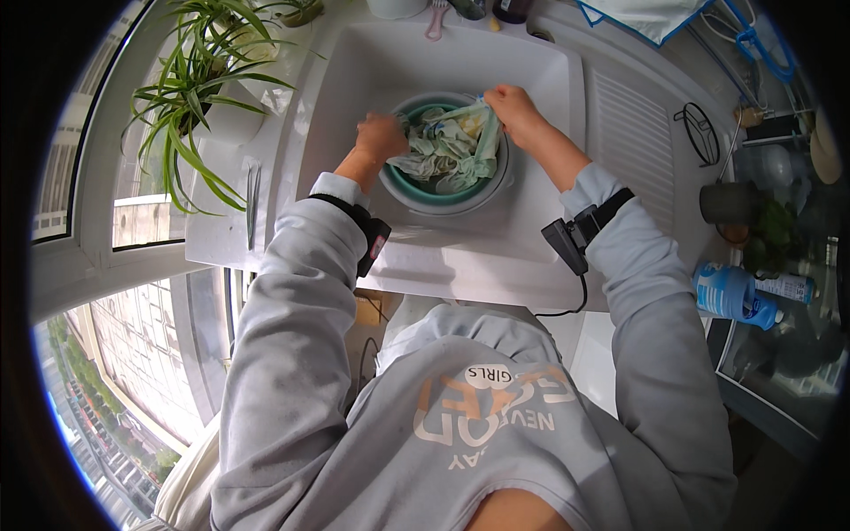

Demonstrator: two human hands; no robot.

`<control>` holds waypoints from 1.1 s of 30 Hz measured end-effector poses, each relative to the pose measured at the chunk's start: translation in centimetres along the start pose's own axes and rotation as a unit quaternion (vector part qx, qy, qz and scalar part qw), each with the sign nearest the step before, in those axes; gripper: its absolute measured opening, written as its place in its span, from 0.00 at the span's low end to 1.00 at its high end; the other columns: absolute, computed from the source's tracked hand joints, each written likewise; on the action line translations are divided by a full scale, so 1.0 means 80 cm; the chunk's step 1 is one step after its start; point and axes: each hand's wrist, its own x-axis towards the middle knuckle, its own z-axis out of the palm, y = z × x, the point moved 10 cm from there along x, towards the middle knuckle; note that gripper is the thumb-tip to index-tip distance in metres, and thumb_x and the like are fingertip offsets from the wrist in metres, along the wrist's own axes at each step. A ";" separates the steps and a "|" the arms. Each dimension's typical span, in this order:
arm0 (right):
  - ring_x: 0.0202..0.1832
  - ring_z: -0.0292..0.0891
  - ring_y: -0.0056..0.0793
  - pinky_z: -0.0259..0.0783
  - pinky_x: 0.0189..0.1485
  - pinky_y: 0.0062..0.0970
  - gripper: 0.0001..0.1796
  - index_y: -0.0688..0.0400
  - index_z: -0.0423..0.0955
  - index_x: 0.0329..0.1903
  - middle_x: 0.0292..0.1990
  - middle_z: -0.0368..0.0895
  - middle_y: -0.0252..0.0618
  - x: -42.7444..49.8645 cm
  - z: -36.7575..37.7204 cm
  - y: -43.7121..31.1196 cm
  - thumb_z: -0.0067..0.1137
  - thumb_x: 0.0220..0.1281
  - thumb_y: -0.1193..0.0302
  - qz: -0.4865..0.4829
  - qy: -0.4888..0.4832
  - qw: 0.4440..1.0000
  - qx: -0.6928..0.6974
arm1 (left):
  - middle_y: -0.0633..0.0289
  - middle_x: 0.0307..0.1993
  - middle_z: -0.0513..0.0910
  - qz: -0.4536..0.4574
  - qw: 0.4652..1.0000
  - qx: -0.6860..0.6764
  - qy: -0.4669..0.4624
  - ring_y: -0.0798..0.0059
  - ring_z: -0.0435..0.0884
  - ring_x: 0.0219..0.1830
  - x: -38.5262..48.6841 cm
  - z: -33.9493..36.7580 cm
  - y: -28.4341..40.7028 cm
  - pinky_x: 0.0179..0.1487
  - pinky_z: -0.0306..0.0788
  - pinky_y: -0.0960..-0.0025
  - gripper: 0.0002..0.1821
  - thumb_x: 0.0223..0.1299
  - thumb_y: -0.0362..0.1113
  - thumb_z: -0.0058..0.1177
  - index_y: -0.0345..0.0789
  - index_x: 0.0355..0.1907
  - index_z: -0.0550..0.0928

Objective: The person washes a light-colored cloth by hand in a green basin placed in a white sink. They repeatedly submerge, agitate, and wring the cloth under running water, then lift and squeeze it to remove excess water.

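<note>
In the head view a wet, pale green patterned cloth lies bunched in a round green basin with a pale outer rim. The basin sits in a deep white laundry sink. My right hand pinches the cloth's upper right edge and holds it raised over the rim. At the left side of the basin my left hand is closed on another part of the cloth, slightly blurred. Folds hide the basin's bottom, and my left fingertips face away from view.
A ribbed washboard slope adjoins the sink on the right. Spider plants in a white pot and metal tweezers are at left. A pink brush lies on the back ledge. Blue detergent bottle stands at right.
</note>
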 end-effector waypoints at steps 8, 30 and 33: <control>0.34 0.68 0.23 0.68 0.40 0.24 0.10 0.63 0.67 0.37 0.32 0.70 0.35 0.005 0.044 -0.007 0.52 0.56 0.70 0.033 -0.083 0.949 0.303 | 0.53 0.31 0.78 0.199 0.963 -0.183 -0.011 0.59 0.75 0.37 -0.008 0.013 0.105 0.41 0.68 0.65 0.25 0.33 0.53 0.62 0.32 0.27 0.77; 0.28 0.65 0.23 0.63 0.33 0.26 0.15 0.64 0.70 0.31 0.25 0.72 0.37 -0.038 0.034 -0.060 0.48 0.52 0.62 -0.121 -0.079 0.969 -0.199 | 0.63 0.32 0.77 0.012 0.865 -0.464 -0.191 0.75 0.75 0.33 -0.010 -0.001 0.057 0.37 0.71 0.70 0.16 0.48 0.38 0.54 0.35 0.41 0.73; 0.30 0.65 0.20 0.63 0.33 0.24 0.16 0.64 0.70 0.32 0.26 0.72 0.34 -0.041 0.039 -0.091 0.48 0.54 0.61 -0.150 -0.097 0.973 -0.145 | 0.64 0.33 0.78 0.182 0.909 -0.345 -0.148 0.76 0.74 0.33 -0.021 -0.029 0.090 0.34 0.69 0.73 0.21 0.44 0.38 0.58 0.35 0.43 0.74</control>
